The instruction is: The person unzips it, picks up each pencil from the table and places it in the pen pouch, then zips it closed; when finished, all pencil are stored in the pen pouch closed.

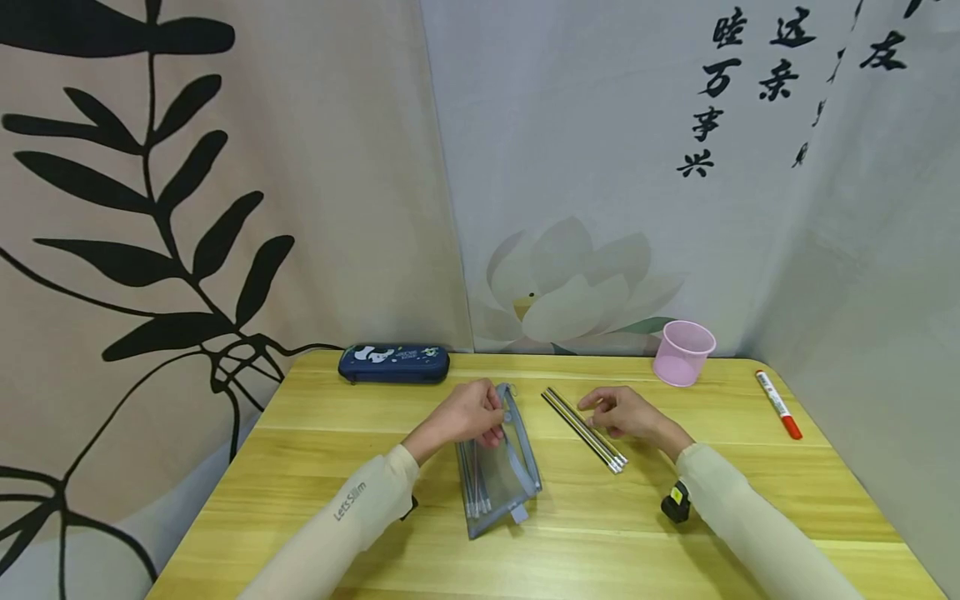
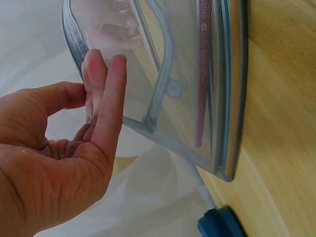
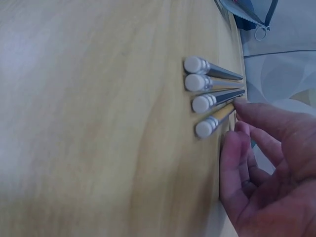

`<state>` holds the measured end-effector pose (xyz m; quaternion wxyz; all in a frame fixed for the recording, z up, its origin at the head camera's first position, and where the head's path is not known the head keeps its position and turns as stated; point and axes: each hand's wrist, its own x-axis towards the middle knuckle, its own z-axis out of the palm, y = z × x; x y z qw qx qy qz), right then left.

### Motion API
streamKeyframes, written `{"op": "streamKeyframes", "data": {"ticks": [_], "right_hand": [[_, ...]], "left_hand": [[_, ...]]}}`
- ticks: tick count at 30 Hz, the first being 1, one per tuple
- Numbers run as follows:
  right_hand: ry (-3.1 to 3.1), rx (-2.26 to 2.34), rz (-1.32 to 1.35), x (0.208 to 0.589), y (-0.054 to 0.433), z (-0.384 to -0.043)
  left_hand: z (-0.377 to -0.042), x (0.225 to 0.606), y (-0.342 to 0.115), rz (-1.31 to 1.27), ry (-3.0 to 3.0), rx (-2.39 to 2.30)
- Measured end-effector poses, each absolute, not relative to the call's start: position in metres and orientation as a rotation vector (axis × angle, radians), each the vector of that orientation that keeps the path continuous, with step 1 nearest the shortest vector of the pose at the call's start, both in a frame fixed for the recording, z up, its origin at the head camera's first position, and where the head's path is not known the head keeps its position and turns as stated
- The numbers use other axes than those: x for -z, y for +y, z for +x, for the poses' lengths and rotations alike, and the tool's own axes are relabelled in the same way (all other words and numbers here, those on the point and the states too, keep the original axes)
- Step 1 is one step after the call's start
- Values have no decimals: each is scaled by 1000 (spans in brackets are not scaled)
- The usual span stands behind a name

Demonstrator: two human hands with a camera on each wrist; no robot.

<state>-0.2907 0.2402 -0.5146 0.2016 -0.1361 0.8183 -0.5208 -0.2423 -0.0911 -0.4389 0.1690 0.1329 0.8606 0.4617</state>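
Note:
My left hand (image 1: 474, 412) pinches the upper edge of a grey mesh zip pouch (image 2: 163, 98), holding it tilted up from the table. Several slim pencils (image 2: 202, 74) show through the mesh, one of them reddish. To the pouch's right, several pencils (image 1: 585, 431) lie side by side on the table, their white eraser ends (image 3: 202, 103) toward me. Loosely bent, the fingers of my right hand (image 1: 622, 412) are beside this row, with a fingertip right at the yellow pencil (image 3: 224, 113). Nothing shows lifted in that hand.
A navy pencil case (image 1: 393, 364) with a panda print lies at the back left of the wooden table (image 1: 300, 500). At the back right stands a pink cup (image 1: 684, 354). Farther right lies a white marker with a red cap (image 1: 780, 406). Printed cloth hangs behind the table.

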Motion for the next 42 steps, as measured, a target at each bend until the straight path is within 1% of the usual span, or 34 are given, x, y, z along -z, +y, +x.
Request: {"op": "streamKeyframes", "data": {"ticks": [13, 25, 37, 42], "right_hand": [[2294, 1444, -307, 515, 239, -292], [2409, 1270, -338, 504, 232, -289], [2451, 1224, -390, 507, 238, -291], [2500, 1209, -368, 508, 237, -291]], "left_hand": [[-242, 438, -92, 384, 2460, -1290], [-242, 438, -93, 398, 2457, -1286], [-241, 438, -94, 411, 2466, -1272], [-241, 438, -93, 410, 2476, -1258]]}}
